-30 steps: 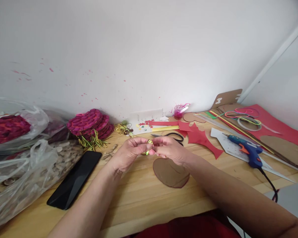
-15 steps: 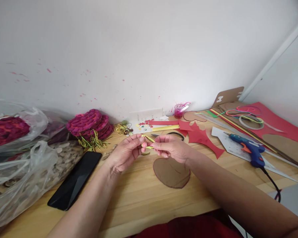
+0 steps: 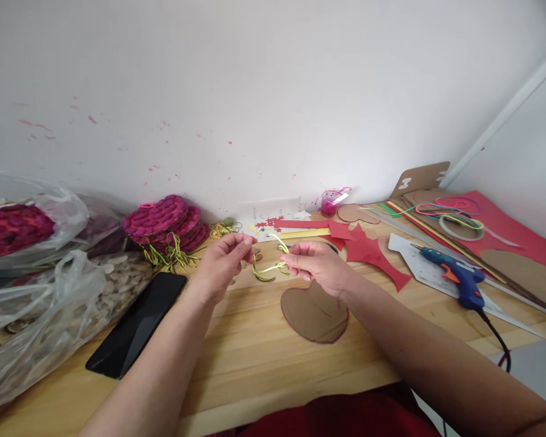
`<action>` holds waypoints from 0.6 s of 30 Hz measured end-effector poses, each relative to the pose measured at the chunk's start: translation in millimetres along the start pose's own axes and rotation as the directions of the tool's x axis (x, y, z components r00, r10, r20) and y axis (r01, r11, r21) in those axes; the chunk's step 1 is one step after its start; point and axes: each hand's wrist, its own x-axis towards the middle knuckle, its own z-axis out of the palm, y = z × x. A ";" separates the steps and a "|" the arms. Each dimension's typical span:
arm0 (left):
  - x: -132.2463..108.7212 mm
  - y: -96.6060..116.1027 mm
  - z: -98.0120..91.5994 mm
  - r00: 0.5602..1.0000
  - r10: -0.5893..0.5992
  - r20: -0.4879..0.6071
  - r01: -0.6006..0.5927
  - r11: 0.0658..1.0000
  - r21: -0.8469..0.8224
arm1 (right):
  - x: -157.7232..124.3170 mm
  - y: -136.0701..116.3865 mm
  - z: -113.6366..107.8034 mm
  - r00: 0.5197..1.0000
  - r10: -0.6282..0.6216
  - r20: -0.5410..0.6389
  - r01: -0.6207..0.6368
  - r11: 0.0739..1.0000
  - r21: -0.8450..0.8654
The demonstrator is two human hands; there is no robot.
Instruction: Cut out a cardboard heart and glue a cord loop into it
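My right hand (image 3: 316,264) pinches a yellow-green piece of yarn (image 3: 271,268), which bends in loops and loose ends in front of its fingertips. Thumb and forefinger pressed together, my left hand (image 3: 226,267) is closed at the other side of the strand, where the yarn darkens and reaches its fingers. Both hands hover above the wooden table (image 3: 246,352). Below my right hand lies a heart-shaped piece of cardboard (image 3: 315,312), partly covered by the wrist. A pair of scissors (image 3: 333,247) is mostly hidden behind that hand.
To the left are a black phone (image 3: 136,325), plastic bags (image 3: 86,291) and stacked magenta woven pieces (image 3: 164,221) with yarn tassels. A glue gun (image 3: 459,279), red paper scraps (image 3: 368,252) and coiled cords (image 3: 459,224) lie right. A small cup (image 3: 330,203) stands by the wall.
My hands have moved apart, the left going left and slightly up. The yarn that was drawn in a tight loop between the fingers now hangs looser, its ends showing.
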 end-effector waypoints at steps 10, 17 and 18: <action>-9.3 -7.0 19.6 0.946 -0.143 0.290 0.156 0.987 -0.024 | -10.5 -5.2 15.1 0.984 -0.171 -0.047 0.160 0.968 -0.192; -9.1 -11.8 19.5 0.845 -0.346 0.407 0.384 0.923 -0.012 | -1.6 -2.4 8.4 0.965 -0.167 -0.203 0.170 0.985 -0.004; -9.2 -11.6 19.2 0.834 -0.360 0.419 0.405 0.914 -0.021 | -0.5 -1.9 7.3 0.965 -0.154 -0.214 0.163 0.986 0.028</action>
